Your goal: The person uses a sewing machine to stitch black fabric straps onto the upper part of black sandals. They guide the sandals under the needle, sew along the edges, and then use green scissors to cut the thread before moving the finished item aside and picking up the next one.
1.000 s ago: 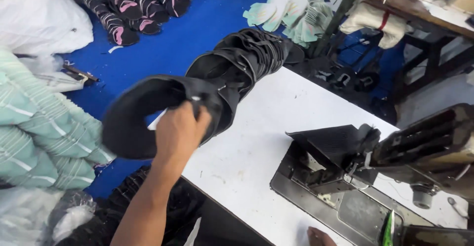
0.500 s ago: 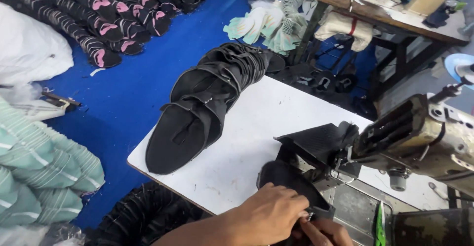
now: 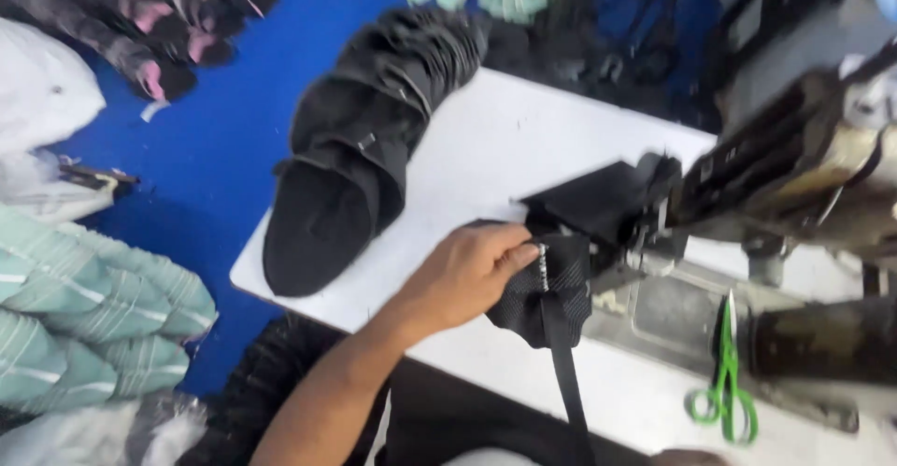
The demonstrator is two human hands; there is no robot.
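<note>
Black mesh-like fabric piece (image 3: 547, 288) lay at the front of the white table (image 3: 486, 148), just left of the sewing machine (image 3: 794, 186), with its upper edge running into a darker folded black piece (image 3: 598, 200) that sat against the machine's needle area. Left hand (image 3: 462, 274) rested flat on the fabric's left side, fingers (image 3: 512, 253) stretched toward the machine and pressing down along a pale stitched edge; the hand was loosely spread, pinning the cloth rather than closing around it. Black strap (image 3: 565, 372) hung from the fabric's lower edge and ran down off the front of the table toward the bottom of the frame. Right hand could not be clearly made out; only a small blurred patch showed at the bottom edge, so its hold could not be told. Green-handled scissors (image 3: 724, 382) lay on the machine bed to the right of the fabric, well apart from the hand. Farther left on the table, a long stack of black pieces (image 3: 364, 148) stretched from the near edge up toward the far corner. Beyond the table lay a blue floor covering (image 3: 234, 120), with striped pale-green bundles (image 3: 84, 316) at the left and dark pieces with pink tips (image 3: 159, 27) at the upper left.
</note>
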